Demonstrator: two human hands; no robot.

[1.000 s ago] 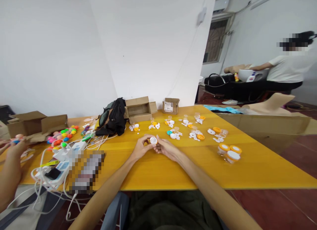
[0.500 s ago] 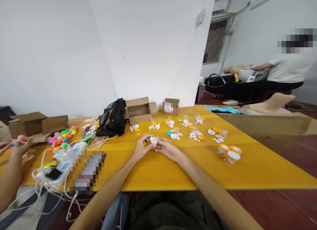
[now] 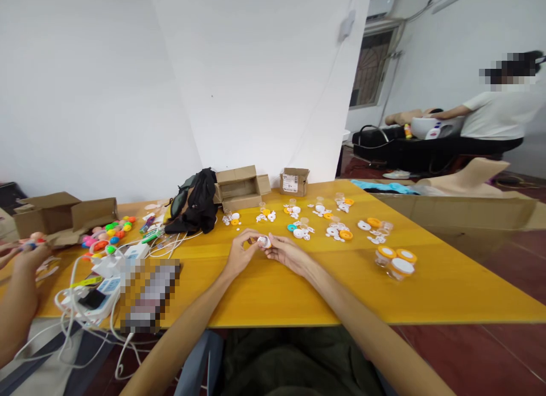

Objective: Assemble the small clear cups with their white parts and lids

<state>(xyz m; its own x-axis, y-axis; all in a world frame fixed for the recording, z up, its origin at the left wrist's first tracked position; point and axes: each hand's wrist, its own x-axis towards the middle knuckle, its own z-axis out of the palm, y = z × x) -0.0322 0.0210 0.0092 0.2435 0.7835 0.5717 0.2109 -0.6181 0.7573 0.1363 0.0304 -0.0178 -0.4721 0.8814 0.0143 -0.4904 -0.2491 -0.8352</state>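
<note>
Above the middle of the table, both hands meet at a small white round lid [image 3: 264, 242] with a bit of orange at its edge and dark marks on its face. My left hand [image 3: 241, 252] pinches it from the left side. On the right, the fingers of my right hand [image 3: 288, 255] are closed round its edge and cover part of it. Just beyond the hands lie loose sets of parts: a teal ring [image 3: 292, 227], a white disc [image 3: 298, 234], an orange ring [image 3: 345, 235] and small dotted white pieces. To the right stand capped clear jars [image 3: 401, 268] with orange-and-white lids.
At the back are an open cardboard box [image 3: 239, 191], a small carton [image 3: 294, 182] and a black backpack [image 3: 198, 199]. Left lie a phone [image 3: 151, 299], a cabled power strip [image 3: 102, 302] and colourful plastic eggs [image 3: 100, 246]. Another person's hand [image 3: 32, 256] works at far left.
The white lid has turned between my fingers: its hollow-looking side faced me before, and now a face with dark marks shows. Both hands stay in almost the same place.
</note>
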